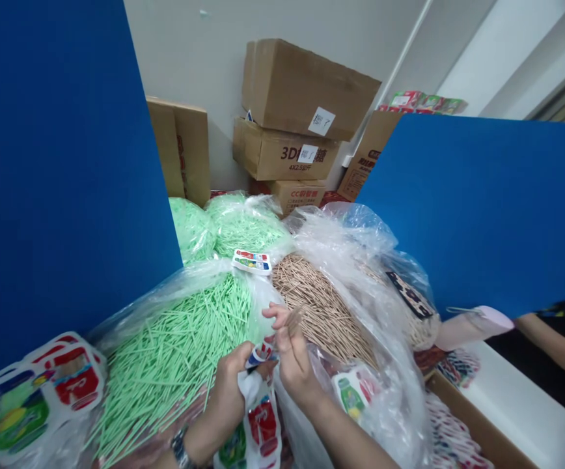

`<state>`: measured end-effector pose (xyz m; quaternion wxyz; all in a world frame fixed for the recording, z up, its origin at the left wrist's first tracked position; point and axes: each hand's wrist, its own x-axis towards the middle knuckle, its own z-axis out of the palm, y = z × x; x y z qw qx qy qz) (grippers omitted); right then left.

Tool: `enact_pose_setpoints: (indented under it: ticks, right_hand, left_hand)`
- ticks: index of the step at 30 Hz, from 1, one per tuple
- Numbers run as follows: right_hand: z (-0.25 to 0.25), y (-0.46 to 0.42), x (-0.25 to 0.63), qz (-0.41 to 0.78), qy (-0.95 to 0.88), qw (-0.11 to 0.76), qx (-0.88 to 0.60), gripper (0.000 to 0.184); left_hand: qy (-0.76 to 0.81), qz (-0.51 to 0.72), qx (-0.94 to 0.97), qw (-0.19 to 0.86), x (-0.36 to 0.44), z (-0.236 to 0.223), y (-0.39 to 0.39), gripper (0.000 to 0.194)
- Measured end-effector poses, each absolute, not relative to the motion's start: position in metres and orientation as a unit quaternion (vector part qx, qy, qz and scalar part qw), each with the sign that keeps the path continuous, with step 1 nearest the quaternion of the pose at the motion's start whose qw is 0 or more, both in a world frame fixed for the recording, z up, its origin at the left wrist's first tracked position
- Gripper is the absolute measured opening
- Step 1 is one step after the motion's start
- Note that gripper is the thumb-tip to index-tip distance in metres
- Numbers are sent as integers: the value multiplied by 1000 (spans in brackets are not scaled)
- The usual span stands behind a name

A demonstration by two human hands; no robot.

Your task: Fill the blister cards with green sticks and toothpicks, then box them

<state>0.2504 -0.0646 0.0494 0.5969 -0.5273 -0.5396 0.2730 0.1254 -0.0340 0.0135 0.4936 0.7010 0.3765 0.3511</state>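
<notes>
My left hand (230, 384), with a watch (179, 448) on its wrist, is closed around a small white, red and blue printed plastic pouch (261, 354). Close against it, my right hand (293, 361) pinches a few thin brown sticks (294, 318), slightly blurred, above the pouch. Under both hands lie more printed packets (263, 423) in red and green. To the left spreads a heap of pale green sticks (179, 352) in an opened clear bag. Beyond my right hand, brown sticks (321, 306) fill another clear bag.
Blue panels (62, 163) rise at both sides. Cardboard boxes (306, 85) are stacked at the back wall. Flat printed pouches (38, 391) lie at left, another pouch (253, 260) on the bags. At right are a pink bottle (472, 327) and another person's arm (558, 345).
</notes>
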Motion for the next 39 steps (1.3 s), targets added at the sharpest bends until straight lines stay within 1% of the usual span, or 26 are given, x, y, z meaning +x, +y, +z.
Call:
enact_pose_setpoints:
  ticks: [4, 7, 8, 11, 12, 15, 18, 19, 22, 24, 25, 26, 27, 30, 31, 33, 35, 37, 39]
  right_hand:
    - [45, -71, 260, 270, -594, 520, -551, 31]
    - [48, -74, 270, 243, -612, 521, -544, 49]
    - [49, -74, 273, 232, -625, 514, -539, 51]
    - [53, -73, 279, 208, -703, 437, -520, 44]
    - [53, -72, 280, 199, -710, 426, -525, 42]
    - [50, -70, 282, 175, -674, 449, -560, 47]
    - [48, -69, 283, 166, -735, 389, -530, 51]
    - [49, -69, 283, 152, -742, 387, -527, 54]
    - [55, -68, 282, 83, -713, 431, -546, 63]
    - [59, -66, 282, 84, -755, 394, -518, 60]
    - [60, -66, 282, 103, -779, 367, -497, 57]
    - [60, -65, 282, 127, -784, 360, -489, 53]
    - [58, -63, 283, 153, -766, 381, -495, 50]
    - [51, -58, 283, 227, -662, 483, -527, 50]
    - [49, -56, 282, 253, -646, 489, -528, 47]
    - [46, -52, 280, 288, -648, 467, -528, 33]
    - [47, -50, 279, 270, -632, 479, -546, 22]
    - [51, -47, 278, 246, -613, 506, -555, 21]
    - [58, -43, 278, 265, -626, 499, -538, 21]
  left_hand:
    - [370, 370, 736, 429, 119, 12, -27, 23]
    - [347, 373, 751, 419, 115, 16, -23, 19]
    - [343, 372, 752, 422, 114, 17, -22, 18]
    - [333, 368, 739, 455, 113, 20, -21, 11]
    - [335, 364, 731, 470, 113, 20, -21, 11]
    - [356, 355, 713, 489, 109, 18, -20, 17]
    - [360, 357, 718, 477, 104, 15, -19, 19]
    - [359, 356, 724, 470, 102, 15, -19, 19]
    - [358, 361, 743, 436, 97, 18, -18, 20]
    - [353, 374, 750, 416, 94, 20, -18, 18]
    - [350, 381, 750, 412, 92, 20, -17, 18]
    - [351, 385, 748, 412, 91, 21, -17, 18]
    - [355, 384, 742, 419, 90, 21, -17, 20]
    - [378, 376, 703, 470, 88, 20, -17, 24]
    - [385, 376, 685, 492, 88, 20, -17, 24]
    - [393, 389, 637, 536, 88, 21, -16, 23]
    - [389, 416, 576, 587, 86, 22, -14, 26]
    - [379, 426, 527, 630, 80, 24, -9, 29]
    - [381, 420, 521, 638, 71, 27, -4, 29]
